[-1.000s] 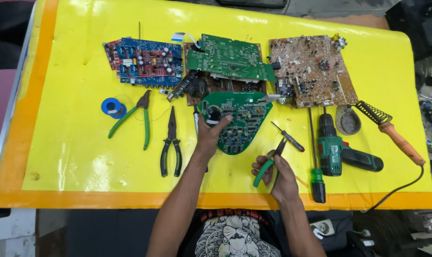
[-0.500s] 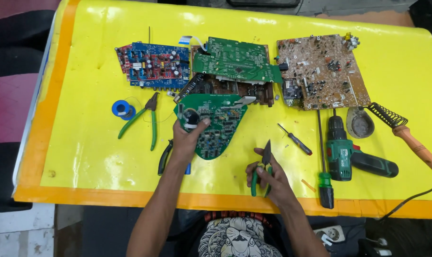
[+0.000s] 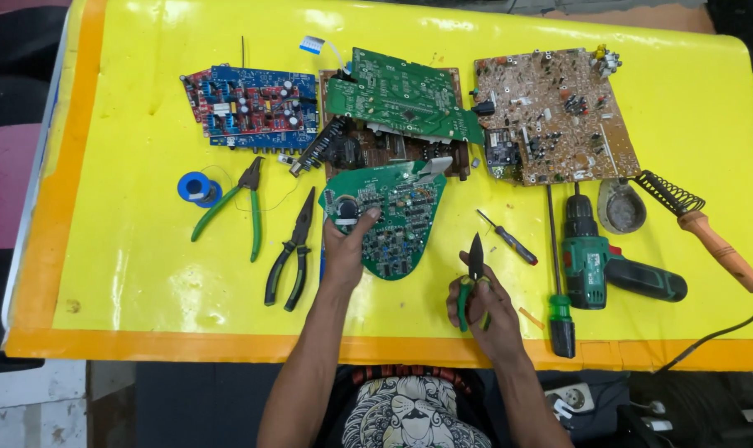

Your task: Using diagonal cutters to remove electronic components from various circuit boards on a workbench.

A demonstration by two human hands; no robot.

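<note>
Near the front edge of the yellow table (image 3: 128, 282), the left hand (image 3: 343, 253) grips the lower left side of a rounded green circuit board (image 3: 389, 220) lying flat at the table's middle, thumb on its face. Just to its right, the right hand (image 3: 480, 307) is closed around green-handled cutters (image 3: 473, 278), tips pointing up. Black pliers (image 3: 292, 253) lie just left of the board, a green drill (image 3: 596, 261) toward the right edge

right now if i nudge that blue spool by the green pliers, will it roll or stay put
The blue spool lies flat on its flange, so it would probably slide rather than roll. It looks small, so likely light. A thin strand seems to trail from it toward the green-handled pliers, so it might drag.
</note>
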